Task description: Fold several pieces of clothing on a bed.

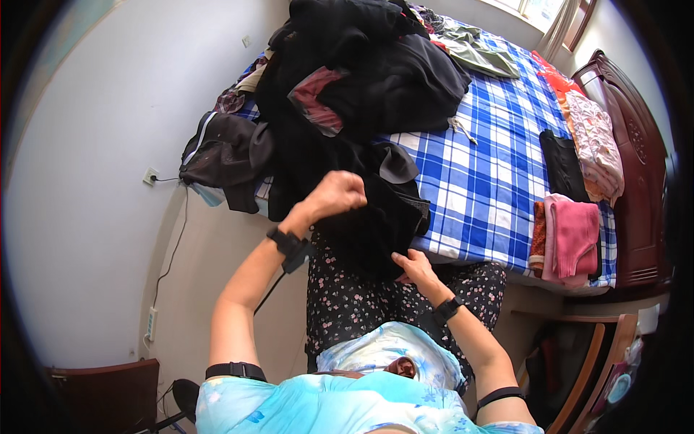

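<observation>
A black cloth garment (pixel 374 238) hangs over the bed's near edge and onto my lap. My left hand (pixel 339 194) is curled into a fist against its upper left part; the cloth inside the fingers is hidden. Lower down and to the right, my right hand (pixel 416 268) pinches the garment's edge between thumb and fingers. A grey patch of fabric (pixel 398 164) and a grey-speckled trim (pixel 416 207) show beside it. Behind it rises a large heap of dark clothes (pixel 401 87), with a red piece under clear plastic (pixel 319 100) in the middle.
Dark grey clothing (pixel 227 149) droops over the bed's left corner. Folded pink clothes (pixel 576 238), folded black trousers (pixel 564 163) and a floral quilt (pixel 595 141) lie along the right, by the wooden headboard (pixel 640 179). A blue checked sheet (pixel 488 179) covers the bed. A cable (pixel 172 255) runs down the left wall.
</observation>
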A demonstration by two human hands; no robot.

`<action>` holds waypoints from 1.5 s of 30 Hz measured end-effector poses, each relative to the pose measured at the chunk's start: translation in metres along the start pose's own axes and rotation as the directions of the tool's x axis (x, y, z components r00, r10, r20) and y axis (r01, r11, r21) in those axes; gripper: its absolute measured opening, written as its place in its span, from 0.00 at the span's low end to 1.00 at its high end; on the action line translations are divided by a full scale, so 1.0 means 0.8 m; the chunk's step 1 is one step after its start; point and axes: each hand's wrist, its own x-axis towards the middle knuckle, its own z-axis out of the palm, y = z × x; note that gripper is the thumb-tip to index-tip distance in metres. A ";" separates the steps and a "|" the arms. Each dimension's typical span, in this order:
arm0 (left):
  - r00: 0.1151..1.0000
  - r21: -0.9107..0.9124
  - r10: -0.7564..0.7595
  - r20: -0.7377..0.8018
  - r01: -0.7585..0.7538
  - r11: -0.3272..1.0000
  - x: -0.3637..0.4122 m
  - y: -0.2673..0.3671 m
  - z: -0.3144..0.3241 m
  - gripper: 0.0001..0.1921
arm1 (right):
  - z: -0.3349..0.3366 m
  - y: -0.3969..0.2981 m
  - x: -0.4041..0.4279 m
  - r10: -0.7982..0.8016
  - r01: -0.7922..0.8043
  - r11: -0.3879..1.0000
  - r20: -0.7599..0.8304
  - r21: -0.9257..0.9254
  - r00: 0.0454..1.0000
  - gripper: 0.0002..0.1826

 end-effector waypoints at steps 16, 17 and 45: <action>0.647 -0.635 -0.613 -0.455 0.247 0.732 0.194 -0.129 -0.050 0.18 | 0.008 0.028 -0.004 0.097 -0.100 0.995 0.117 0.023 0.988 0.17; 0.620 -0.642 -0.634 -0.463 0.259 0.722 0.198 -0.124 -0.049 0.17 | 0.007 0.028 -0.004 0.101 -0.104 0.994 0.115 0.028 0.988 0.17; 0.856 -0.586 0.451 -0.254 -0.507 0.632 0.045 0.201 -0.103 0.05 | -0.205 -0.162 0.002 -0.403 0.665 0.552 -0.538 0.503 0.741 0.14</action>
